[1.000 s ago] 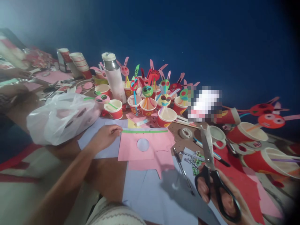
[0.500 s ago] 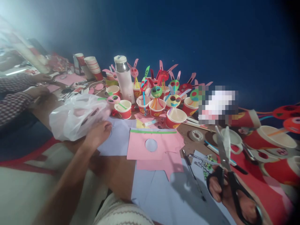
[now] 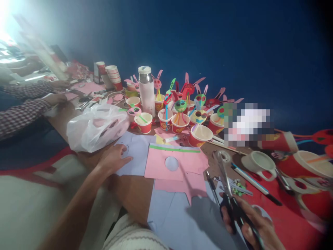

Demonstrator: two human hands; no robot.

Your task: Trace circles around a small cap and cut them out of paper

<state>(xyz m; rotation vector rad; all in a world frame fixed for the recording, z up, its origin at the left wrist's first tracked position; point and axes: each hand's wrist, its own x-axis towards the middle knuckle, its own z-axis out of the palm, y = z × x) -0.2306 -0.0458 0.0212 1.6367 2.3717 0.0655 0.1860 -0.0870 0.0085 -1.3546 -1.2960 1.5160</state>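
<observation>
My left hand (image 3: 116,158) rests at the left edge of a blue-grey sheet (image 3: 137,159), its fingers apart and nothing in them. Black-handled scissors (image 3: 227,180) are in my right hand (image 3: 247,218), blades pointing up and away, over the right side of the work area. Between my hands lies a pink paper (image 3: 158,166) with a green strip along its top and a round hole. More pink paper (image 3: 169,185) with an uneven edge is under it. A white plastic bag (image 3: 91,128) sits just beyond my left hand.
Behind the papers stand several paper cups (image 3: 180,123) with paper faces on straws, and a flask (image 3: 147,93). At right are a white mug (image 3: 258,163), a tape roll (image 3: 224,156) and pens (image 3: 256,184). A person's checked sleeves (image 3: 23,113) are at left.
My left hand has come away from the bag, and its fingers have spread. The scissors have moved left and lower, their blades now closer together. The view has shifted slightly.
</observation>
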